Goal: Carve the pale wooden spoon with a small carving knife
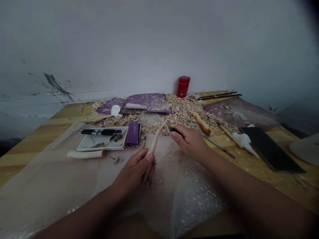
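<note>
My left hand [139, 167] is closed round the lower part of a pale, slim wooden piece [156, 141], whose thin tip points up and away. To its right, my right hand [188, 139] grips the dark handle of a small knife [169, 127]. The blade points left toward the wooden piece's upper end; whether they touch is unclear. Beneath both hands lies clear plastic wrap [164, 186], and behind them spreads a heap of wood shavings [181, 108].
At left, a white tray [99, 149] holds tools beside a purple folded piece [133, 132] and a pale wood stick [86, 154]. A red can [183, 86] stands by the wall. Right are a metal rod [219, 146] and a black slab [271, 149].
</note>
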Demonstrator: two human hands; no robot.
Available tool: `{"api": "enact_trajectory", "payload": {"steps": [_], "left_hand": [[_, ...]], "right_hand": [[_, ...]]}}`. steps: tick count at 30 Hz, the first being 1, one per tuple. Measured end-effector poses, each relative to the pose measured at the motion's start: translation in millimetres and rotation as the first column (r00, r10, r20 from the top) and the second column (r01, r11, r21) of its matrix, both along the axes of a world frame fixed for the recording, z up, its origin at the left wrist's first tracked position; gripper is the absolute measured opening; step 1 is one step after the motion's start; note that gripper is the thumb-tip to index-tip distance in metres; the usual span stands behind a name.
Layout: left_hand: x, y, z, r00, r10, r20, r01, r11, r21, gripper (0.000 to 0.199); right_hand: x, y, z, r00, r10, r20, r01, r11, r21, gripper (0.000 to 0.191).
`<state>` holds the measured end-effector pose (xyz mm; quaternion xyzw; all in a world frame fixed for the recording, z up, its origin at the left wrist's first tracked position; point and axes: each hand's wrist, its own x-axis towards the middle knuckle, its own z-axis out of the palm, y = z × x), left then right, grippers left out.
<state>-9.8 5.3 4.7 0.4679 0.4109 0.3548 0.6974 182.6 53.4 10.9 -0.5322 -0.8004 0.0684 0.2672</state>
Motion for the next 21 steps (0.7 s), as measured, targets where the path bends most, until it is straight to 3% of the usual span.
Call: {"api": "enact_trajectory", "payload": {"steps": [5,11,19,21], "left_hand": [[-1.6,4.5,0.4,0.991,-0.087,-0.098,0.091,0.995,0.037,0.015],[1.7,2.1,4.4,0.982,-0.071,-0.176,0.085,0.993,0.076,0.010],[4.2,-7.9,4.9,0.931,-0.027,-0.364,0.074,0.990,0.117,0.009],[5.0,-12.1,4.1,0.923,-0.023,-0.384,0.070,0.992,0.109,0.008]], "right_hand": [[-7.1,-8.0,5.8,0.993,0.062,0.103,-0.063,0.998,0.007,0.039],[-20.1,-18.4,5.9,0.954,0.150,0.259,-0.148,0.989,-0.029,0.040],[-26.8,-22.7,12.4,0.937,0.053,0.345,-0.069,0.997,0.035,0.044],[-17.8,-14.0,14.9,0.933,-0.040,0.359,0.025,0.999,0.046,0.045]]}}
